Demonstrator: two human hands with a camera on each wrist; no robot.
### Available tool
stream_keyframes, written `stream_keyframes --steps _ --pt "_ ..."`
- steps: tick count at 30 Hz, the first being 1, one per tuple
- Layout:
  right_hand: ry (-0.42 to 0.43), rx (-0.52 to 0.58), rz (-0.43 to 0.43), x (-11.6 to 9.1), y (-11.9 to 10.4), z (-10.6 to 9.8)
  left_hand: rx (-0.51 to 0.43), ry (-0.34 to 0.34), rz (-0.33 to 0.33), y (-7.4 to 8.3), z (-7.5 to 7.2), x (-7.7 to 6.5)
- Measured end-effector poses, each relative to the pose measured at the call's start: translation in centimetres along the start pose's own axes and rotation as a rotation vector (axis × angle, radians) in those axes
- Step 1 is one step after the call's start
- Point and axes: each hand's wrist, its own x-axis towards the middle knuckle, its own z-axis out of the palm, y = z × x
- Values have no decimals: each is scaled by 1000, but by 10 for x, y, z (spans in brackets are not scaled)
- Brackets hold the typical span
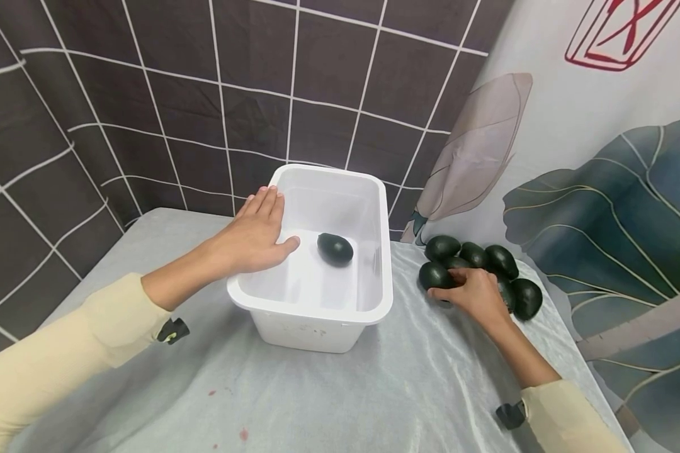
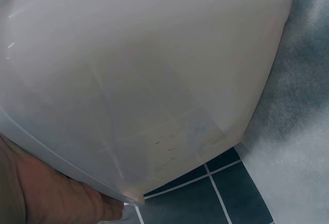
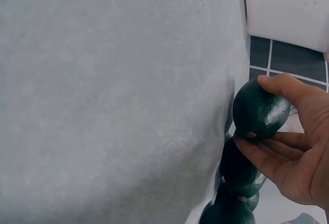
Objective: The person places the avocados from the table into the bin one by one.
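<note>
Head view: one dark green avocado (image 1: 335,248) sits in the white plastic tub (image 1: 317,312), left hand (image 1: 255,236) flat on its 9 o'clock rim. Right hand (image 1: 474,294) grips another avocado (image 3: 257,112) from the pile (image 1: 487,264) at 3 o'clock; most remain.

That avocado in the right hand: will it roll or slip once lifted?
The avocado looks egg-shaped and smooth, so it would probably roll if set down loose. Its glossy skin may be slippery, though the right hand curls fingers and thumb around it. It seems firm.

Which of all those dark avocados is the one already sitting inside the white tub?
The lone avocado lying on the floor of the white tub, beside the left hand. The other avocados are heaped on the cloth outside, by the right hand.
</note>
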Motion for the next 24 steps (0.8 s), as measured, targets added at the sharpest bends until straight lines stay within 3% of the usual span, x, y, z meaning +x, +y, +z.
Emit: stream_keyframes --steps 12,24 --pt "79 2 -63 3 -9 -9 -4 5 0 -1 0 0" --pt "68 -4 -69 7 -16 -18 -8 6 -2 0 1 1"
